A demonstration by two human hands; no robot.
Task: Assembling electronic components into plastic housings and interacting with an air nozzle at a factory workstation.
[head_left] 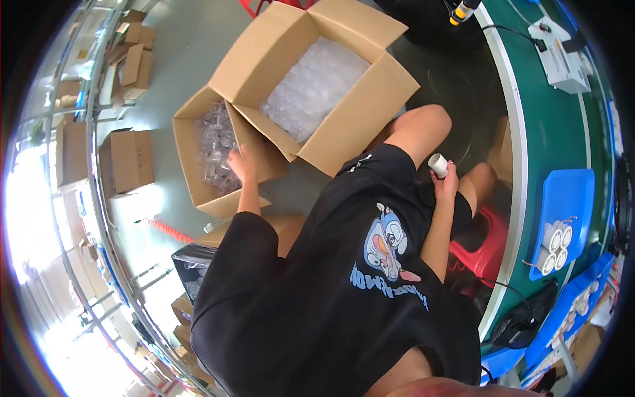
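My left hand (243,165) reaches over a smaller cardboard box (187,142), its fingers apart at the edge of a heap of small clear plastic parts (217,149). Nothing shows between those fingers. In my right hand (447,183), held near my knee, is a short white cylinder (437,165), tilted with its round end facing up. Beside the smaller box stands a larger open cardboard box (258,56) filled with rows of clear, frosted plastic pieces (317,83).
On the right, a green-topped workbench (552,132) carries a blue tray (574,188) with several white cylinders (557,241) and a white device (559,63). A red stool (486,248) sits beside the bench. Shelving (99,218) and cardboard boxes (132,159) line the left.
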